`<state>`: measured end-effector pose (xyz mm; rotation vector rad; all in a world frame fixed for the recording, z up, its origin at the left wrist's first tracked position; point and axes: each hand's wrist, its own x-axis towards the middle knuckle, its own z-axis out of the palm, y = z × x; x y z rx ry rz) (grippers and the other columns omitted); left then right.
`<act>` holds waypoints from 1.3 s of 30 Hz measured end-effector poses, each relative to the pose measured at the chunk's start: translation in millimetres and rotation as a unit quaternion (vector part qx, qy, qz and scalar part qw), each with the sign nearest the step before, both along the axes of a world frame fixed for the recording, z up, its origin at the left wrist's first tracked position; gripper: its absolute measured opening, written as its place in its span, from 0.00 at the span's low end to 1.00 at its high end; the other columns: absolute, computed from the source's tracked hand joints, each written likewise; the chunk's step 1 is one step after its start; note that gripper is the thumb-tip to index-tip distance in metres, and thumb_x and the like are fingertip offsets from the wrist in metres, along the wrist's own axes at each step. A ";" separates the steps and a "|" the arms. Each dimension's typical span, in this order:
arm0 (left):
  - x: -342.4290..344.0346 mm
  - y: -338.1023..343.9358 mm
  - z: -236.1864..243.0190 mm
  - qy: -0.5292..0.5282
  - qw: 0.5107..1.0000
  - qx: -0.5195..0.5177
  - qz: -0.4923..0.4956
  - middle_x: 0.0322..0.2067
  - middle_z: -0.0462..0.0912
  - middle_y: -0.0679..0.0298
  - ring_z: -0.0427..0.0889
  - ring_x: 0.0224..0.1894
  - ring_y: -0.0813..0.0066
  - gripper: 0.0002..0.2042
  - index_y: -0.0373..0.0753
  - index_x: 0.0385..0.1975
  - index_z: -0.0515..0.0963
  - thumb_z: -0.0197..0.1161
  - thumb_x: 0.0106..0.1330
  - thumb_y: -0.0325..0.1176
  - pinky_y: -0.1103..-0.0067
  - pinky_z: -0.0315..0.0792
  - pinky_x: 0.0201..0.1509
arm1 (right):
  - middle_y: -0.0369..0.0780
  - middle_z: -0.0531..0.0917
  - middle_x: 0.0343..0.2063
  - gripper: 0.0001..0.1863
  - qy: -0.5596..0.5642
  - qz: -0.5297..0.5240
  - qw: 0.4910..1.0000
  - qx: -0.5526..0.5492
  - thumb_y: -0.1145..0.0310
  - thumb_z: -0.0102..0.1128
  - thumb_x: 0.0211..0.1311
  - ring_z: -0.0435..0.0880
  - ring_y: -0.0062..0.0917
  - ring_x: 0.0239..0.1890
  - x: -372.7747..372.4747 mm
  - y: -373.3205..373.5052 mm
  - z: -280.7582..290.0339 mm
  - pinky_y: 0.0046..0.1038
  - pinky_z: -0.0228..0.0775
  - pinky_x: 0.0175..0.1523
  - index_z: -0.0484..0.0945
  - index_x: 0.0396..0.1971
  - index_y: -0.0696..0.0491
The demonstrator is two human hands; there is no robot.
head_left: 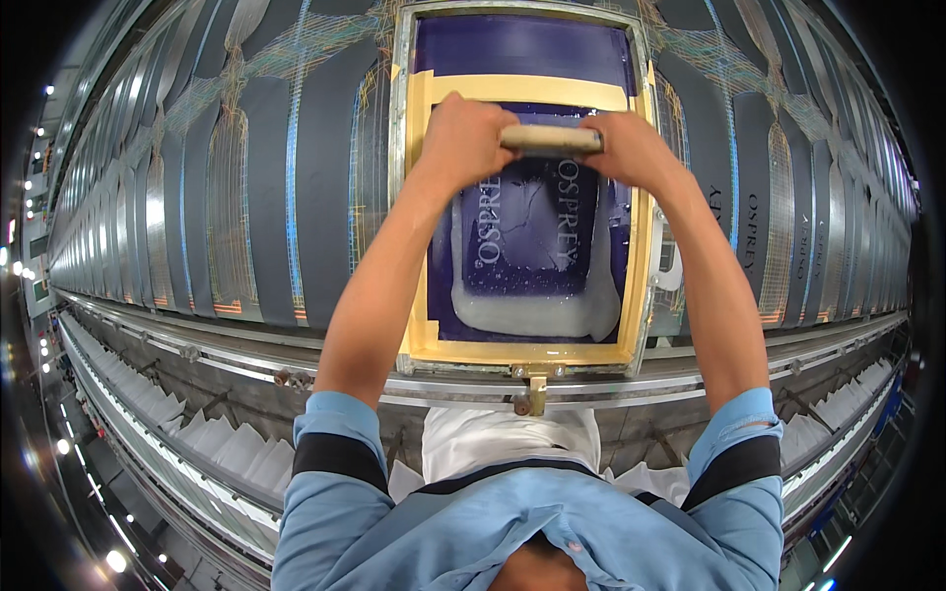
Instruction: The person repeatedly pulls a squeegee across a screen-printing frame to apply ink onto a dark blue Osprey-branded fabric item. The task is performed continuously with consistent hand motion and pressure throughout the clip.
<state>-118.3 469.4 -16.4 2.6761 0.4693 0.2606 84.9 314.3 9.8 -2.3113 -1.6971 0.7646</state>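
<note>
A squeegee (550, 138) with a pale wooden handle lies crosswise near the far part of a screen-printing frame (401, 128). My left hand (465, 143) grips the handle's left end, and my right hand (629, 150) closes round its right end. Beneath them the purple mesh (520, 44) carries pale stencilled lettering in two columns. Translucent whitish ink (537, 315) forms a thick band along the near edge and up both sides of the print area. Yellow tape (532, 89) borders the mesh. The squeegee's blade is mostly hidden under the handle.
Dark grey fabric pieces (266, 197) lie in rows on the long table to both sides, some on the right printed. A metal rail (690, 389) runs along the near edge, with a brass-coloured clamp (537, 394) at the frame. White sheets (241, 448) hang below it.
</note>
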 end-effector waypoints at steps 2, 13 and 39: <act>-24.8 -31.4 1.8 -0.008 1.000 -0.002 -0.017 0.28 0.87 0.64 0.85 0.33 0.59 0.08 0.49 0.29 0.87 0.77 0.50 0.37 0.63 0.73 0.44 | 0.46 0.88 0.33 0.14 -0.027 0.024 0.999 0.022 0.64 0.75 0.52 0.88 0.44 0.40 -22.0 -33.8 -5.5 0.43 0.79 0.47 0.86 0.39 0.50; -137.8 -160.0 12.0 0.032 0.999 -0.025 -0.030 0.32 0.86 0.71 0.81 0.35 0.68 0.15 0.47 0.34 0.86 0.78 0.43 0.32 0.69 0.67 0.45 | 0.42 0.86 0.36 0.20 -0.002 0.077 0.997 0.021 0.71 0.76 0.44 0.84 0.38 0.43 -125.3 -161.8 5.6 0.39 0.73 0.50 0.85 0.42 0.50; -1.5 -6.1 3.3 0.027 0.999 -0.023 0.008 0.27 0.87 0.63 0.86 0.35 0.57 0.12 0.48 0.33 0.88 0.79 0.50 0.42 0.65 0.76 0.45 | 0.50 0.87 0.31 0.16 -0.010 0.042 0.997 0.062 0.65 0.75 0.52 0.87 0.48 0.38 1.5 -9.9 -11.8 0.45 0.79 0.47 0.85 0.40 0.54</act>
